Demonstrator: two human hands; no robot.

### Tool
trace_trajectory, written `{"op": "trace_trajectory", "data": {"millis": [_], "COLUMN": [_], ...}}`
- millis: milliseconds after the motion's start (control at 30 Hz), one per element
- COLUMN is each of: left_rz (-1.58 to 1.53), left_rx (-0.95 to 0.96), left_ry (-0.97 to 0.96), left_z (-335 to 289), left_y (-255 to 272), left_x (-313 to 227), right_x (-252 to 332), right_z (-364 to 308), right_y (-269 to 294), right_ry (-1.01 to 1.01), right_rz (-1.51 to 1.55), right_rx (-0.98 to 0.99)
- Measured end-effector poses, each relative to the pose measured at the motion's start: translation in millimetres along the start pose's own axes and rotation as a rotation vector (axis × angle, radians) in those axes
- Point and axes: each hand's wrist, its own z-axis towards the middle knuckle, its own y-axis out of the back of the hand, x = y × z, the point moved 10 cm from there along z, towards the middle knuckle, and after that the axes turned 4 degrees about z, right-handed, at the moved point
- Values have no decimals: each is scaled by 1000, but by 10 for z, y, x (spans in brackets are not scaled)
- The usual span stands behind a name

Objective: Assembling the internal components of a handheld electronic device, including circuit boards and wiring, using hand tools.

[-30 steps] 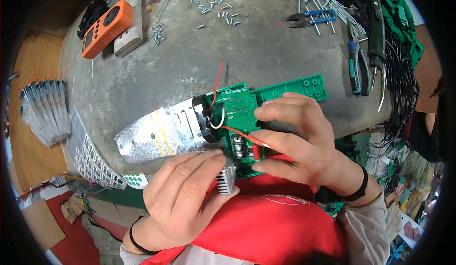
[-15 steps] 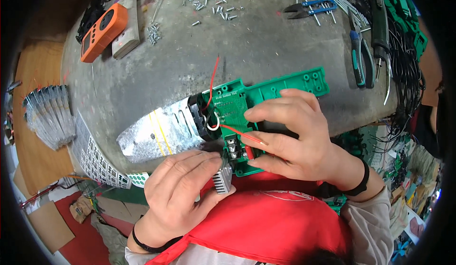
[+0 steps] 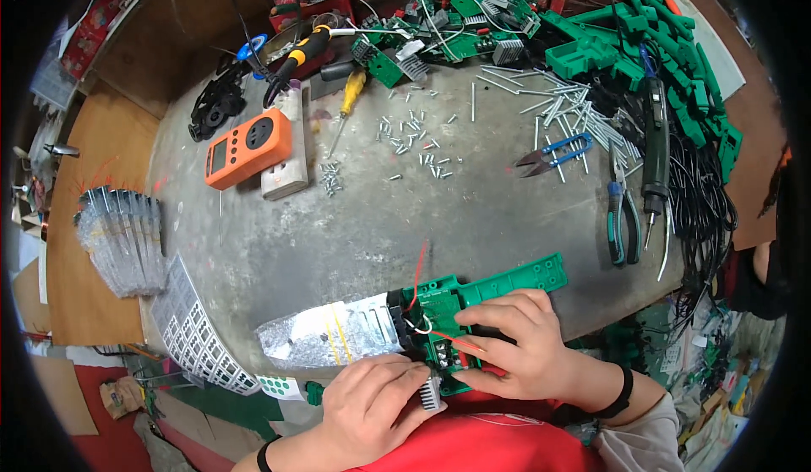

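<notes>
Roughly between left hand, tight on heatsink, and right hand, grip unclear, the green circuit board

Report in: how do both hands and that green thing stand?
Left hand gripping silver heat sink; right hand over green circuit board. Green housing open, board inside. Red wire juts past its far edge.

A green plastic case lies open, its narrow arm pointing right, a green circuit board inside. A silver finned heat sink is at its near edge. A long silvery part, banded yellow, extends left. One red wire sticks out.
</notes>
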Motion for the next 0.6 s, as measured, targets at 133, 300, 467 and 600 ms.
{"op": "trace_trajectory", "data": {"millis": [133,300,467,600], "left_rz": [20,68,16,44], "left_rx": [-10,-27,24,48], "left_ry": [15,-13,20,-17], "left_z": [-14,15,76,104], "left_y": [0,-7,1,-7], "left_x": [20,-9,38,-3], "right_x": [-11,-39,-52,-62], "right_z": [16,42,23,-2], "right_y": [-1,9,6,-7], "right_ry": [-13,1,-4,-1], "right_rz": [6,16,37,56], "right_rx": [3,3,5,4]}}
